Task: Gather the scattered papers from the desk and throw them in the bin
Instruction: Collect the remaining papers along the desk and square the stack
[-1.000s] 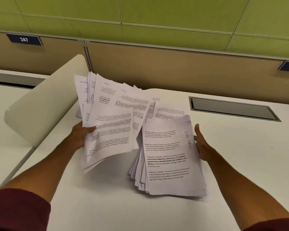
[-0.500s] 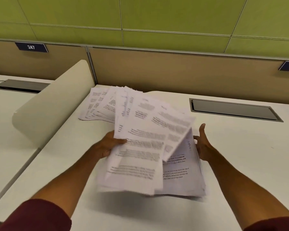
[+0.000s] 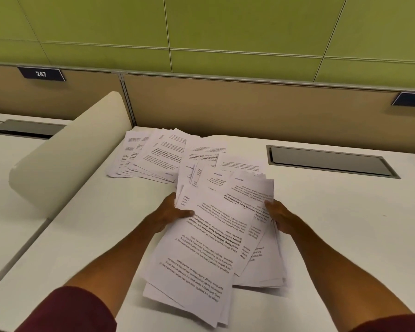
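Note:
A loose pile of printed white sheets (image 3: 209,248) lies on the white desk (image 3: 345,236) in front of me. My left hand (image 3: 170,213) grips the pile's left edge, thumb on top of the top sheet. My right hand (image 3: 277,215) holds the right edge, thumb over the paper. A second fan of printed sheets (image 3: 153,154) lies flat on the desk farther back, to the left. More sheets (image 3: 240,164) lie between that fan and the pile. No bin is in view.
A cream rounded divider (image 3: 62,152) stands at the desk's left side. A grey cable hatch (image 3: 331,161) is set into the desk at the back right. A beige partition (image 3: 249,106) with number plates and a green wall close off the back.
My left hand brought its bunch of sheets rightward and down onto the right-hand pile. My right hand closed in on the pile's right edge. The far fan of sheets came into view.

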Tool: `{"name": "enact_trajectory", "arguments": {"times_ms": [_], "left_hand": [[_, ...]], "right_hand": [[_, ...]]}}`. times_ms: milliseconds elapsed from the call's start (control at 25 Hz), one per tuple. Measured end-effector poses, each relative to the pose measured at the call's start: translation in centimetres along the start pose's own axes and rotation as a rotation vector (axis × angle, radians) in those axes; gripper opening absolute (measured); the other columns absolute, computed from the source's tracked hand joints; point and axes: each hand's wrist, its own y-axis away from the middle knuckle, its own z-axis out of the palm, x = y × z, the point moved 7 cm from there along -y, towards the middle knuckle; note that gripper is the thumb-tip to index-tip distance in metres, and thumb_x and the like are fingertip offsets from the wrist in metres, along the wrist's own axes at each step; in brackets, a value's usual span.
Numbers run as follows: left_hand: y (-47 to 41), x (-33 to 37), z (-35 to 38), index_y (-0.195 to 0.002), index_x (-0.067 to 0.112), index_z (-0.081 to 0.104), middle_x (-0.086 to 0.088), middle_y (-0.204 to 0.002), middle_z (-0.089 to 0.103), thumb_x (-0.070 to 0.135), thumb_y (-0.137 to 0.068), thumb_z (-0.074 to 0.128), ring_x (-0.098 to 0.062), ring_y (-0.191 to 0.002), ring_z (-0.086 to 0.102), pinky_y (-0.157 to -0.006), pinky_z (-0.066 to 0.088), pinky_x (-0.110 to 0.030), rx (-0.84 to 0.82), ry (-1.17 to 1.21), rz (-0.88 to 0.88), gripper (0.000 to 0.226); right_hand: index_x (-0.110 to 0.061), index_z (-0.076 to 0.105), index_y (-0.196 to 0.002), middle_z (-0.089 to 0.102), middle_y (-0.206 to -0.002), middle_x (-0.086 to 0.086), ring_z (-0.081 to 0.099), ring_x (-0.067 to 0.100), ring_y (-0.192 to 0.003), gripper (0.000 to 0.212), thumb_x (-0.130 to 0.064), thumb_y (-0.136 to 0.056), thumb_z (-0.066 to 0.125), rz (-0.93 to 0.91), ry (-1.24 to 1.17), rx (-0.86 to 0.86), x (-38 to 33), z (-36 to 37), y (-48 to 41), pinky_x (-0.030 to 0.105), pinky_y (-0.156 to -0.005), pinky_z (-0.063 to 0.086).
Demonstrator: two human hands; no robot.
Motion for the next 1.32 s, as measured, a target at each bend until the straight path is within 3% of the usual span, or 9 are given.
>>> {"name": "enact_trajectory", "arguments": {"times_ms": [80, 200, 360, 440, 560, 680, 840, 1080, 1320], "left_hand": [[-0.2, -0.1, 0.5, -0.126, 0.008, 0.051, -0.011, -0.123, 0.063, 0.016, -0.072, 0.081, -0.025, -0.102, 0.065, -0.084, 0.057, -0.039, 0.008, 0.022, -0.009, 0.062], [-0.9, -0.3, 1.6, -0.133, 0.013, 0.045, -0.007, -0.131, 0.058, 0.039, -0.064, 0.084, -0.029, -0.114, 0.059, -0.096, 0.051, -0.044, 0.003, -0.171, -0.036, 0.084], [-2.1, 1.3, 3.5, -0.142, 0.012, 0.026, -0.010, -0.138, 0.048, 0.022, -0.070, 0.083, -0.033, -0.124, 0.049, -0.099, 0.048, -0.040, 0.084, -0.316, 0.038, 0.092], [-2.7, 1.6, 4.7, -0.142, 0.011, 0.028, -0.012, -0.140, 0.048, 0.019, -0.074, 0.080, -0.033, -0.125, 0.049, -0.102, 0.046, -0.042, 0.119, -0.294, 0.051, 0.086], [-3.3, 1.4, 5.7, -0.141, 0.010, 0.031, -0.013, -0.140, 0.049, 0.031, -0.083, 0.071, -0.032, -0.127, 0.048, -0.105, 0.042, -0.044, 0.187, -0.392, 0.002, 0.074], [-2.8, 0.6, 3.6, -0.141, 0.012, 0.027, -0.016, -0.145, 0.035, 0.057, -0.078, 0.066, -0.035, -0.133, 0.035, -0.106, 0.033, -0.051, 0.421, -0.723, -0.202, 0.087], [-2.7, -0.2, 3.8, -0.137, 0.005, 0.029, -0.019, -0.142, 0.035, 0.058, -0.074, 0.069, -0.036, -0.131, 0.037, -0.105, 0.037, -0.047, 0.444, -0.517, -0.319, 0.091], [-3.6, -1.5, 4.6, -0.129, 0.003, 0.041, -0.017, -0.132, 0.048, 0.036, -0.062, 0.087, -0.032, -0.122, 0.046, -0.102, 0.044, -0.042, 0.368, -0.284, -0.345, 0.087], [-3.1, -1.7, 3.8, -0.125, 0.008, 0.044, -0.015, -0.129, 0.054, 0.045, -0.027, 0.097, -0.032, -0.112, 0.057, -0.092, 0.052, -0.045, 0.234, 0.047, -0.308, 0.117]], "right_hand": [[-0.003, 0.054, -0.115, 0.061, -0.122, 0.022, 0.065, 0.035, -0.101, 0.047, -0.043, -0.091, 0.052, -0.045, 0.046, -0.051, -0.2, 0.5, -0.1, 0.054, -0.090, 0.054], [-0.002, 0.034, -0.137, 0.054, -0.135, 0.016, 0.057, 0.036, -0.117, 0.088, -0.067, -0.081, 0.055, 0.020, 0.117, -0.025, -0.6, 0.9, 0.3, 0.052, -0.094, 0.051], [-0.013, 0.030, -0.144, 0.049, -0.138, 0.008, 0.050, 0.033, -0.125, 0.087, -0.077, -0.085, 0.032, 0.124, 0.086, -0.038, -2.1, 1.9, 1.3, 0.050, -0.103, 0.039], [-0.019, 0.039, -0.141, 0.050, -0.137, 0.007, 0.049, 0.033, -0.125, 0.088, -0.080, -0.078, 0.045, 0.145, 0.021, -0.084, -2.1, 2.1, 1.9, 0.044, -0.099, 0.038], [-0.014, 0.058, -0.128, 0.069, -0.119, 0.009, 0.066, 0.032, -0.104, 0.089, -0.054, -0.054, 0.087, 0.154, -0.012, -0.097, -0.4, 0.8, 1.4, 0.047, -0.098, 0.050], [0.000, 0.062, -0.120, 0.074, -0.103, 0.018, 0.072, 0.036, -0.089, 0.060, -0.012, -0.066, 0.085, 0.191, -0.127, -0.127, 0.5, 0.5, 1.5, 0.051, -0.085, 0.057], [-0.001, 0.064, -0.117, 0.074, -0.106, 0.017, 0.073, 0.034, -0.091, 0.042, 0.002, -0.077, 0.075, 0.162, -0.195, -0.255, -0.2, 2.0, 2.0, 0.043, -0.073, 0.060], [-0.004, 0.060, -0.120, 0.071, -0.111, 0.019, 0.072, 0.036, -0.094, 0.050, 0.011, -0.074, 0.072, 0.012, -0.116, -0.383, -2.5, 3.2, 2.6, 0.041, -0.068, 0.060], [-0.001, 0.056, -0.124, 0.069, -0.115, 0.022, 0.069, 0.041, -0.100, 0.074, -0.010, -0.059, 0.089, -0.084, -0.187, -0.309, -3.3, 2.6, 4.8, 0.045, -0.069, 0.060]]}}
